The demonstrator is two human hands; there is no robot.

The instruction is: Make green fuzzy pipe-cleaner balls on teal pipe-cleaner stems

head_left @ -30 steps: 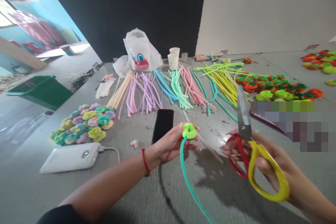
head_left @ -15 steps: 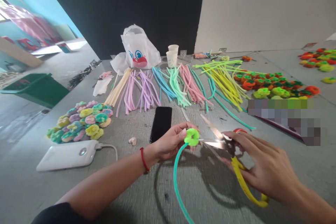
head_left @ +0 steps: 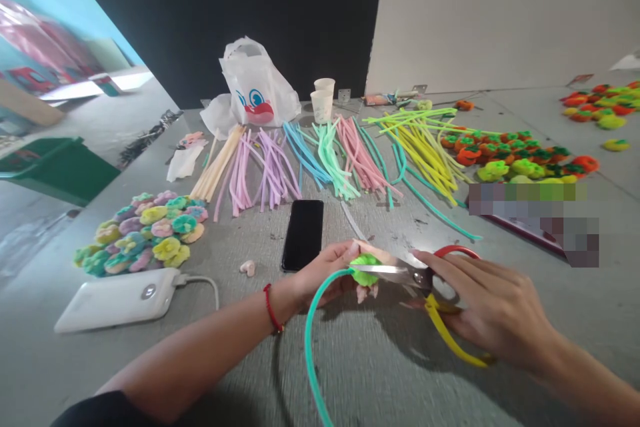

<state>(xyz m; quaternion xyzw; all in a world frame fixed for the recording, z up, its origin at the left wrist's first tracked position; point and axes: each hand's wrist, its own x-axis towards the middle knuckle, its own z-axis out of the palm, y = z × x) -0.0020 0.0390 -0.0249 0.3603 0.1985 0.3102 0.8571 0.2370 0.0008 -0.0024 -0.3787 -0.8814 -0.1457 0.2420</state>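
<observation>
My left hand point(head_left: 327, 270) pinches a small lime-green fuzzy coil point(head_left: 365, 271) with a long teal pipe cleaner point(head_left: 311, 340) trailing from it toward me. My right hand point(head_left: 493, 307) grips scissors point(head_left: 425, 280) with one red and one yellow handle. The blades lie nearly horizontal and point left, closed down across the green coil at the teal stem. Both hands hover just above the grey table point(head_left: 350, 373).
A black phone point(head_left: 303, 234) lies just beyond my left hand. A white power bank point(head_left: 113, 298) and a pile of pastel coils point(head_left: 143, 232) sit left. Coloured pipe-cleaner bundles point(head_left: 310, 160), a plastic bag point(head_left: 255, 90), cups point(head_left: 322, 98) and orange-green pieces point(head_left: 515, 159) lie farther back.
The scissors swung down from upright to horizontal and their blades closed onto the green coil. My left hand dropped slightly with the coil.
</observation>
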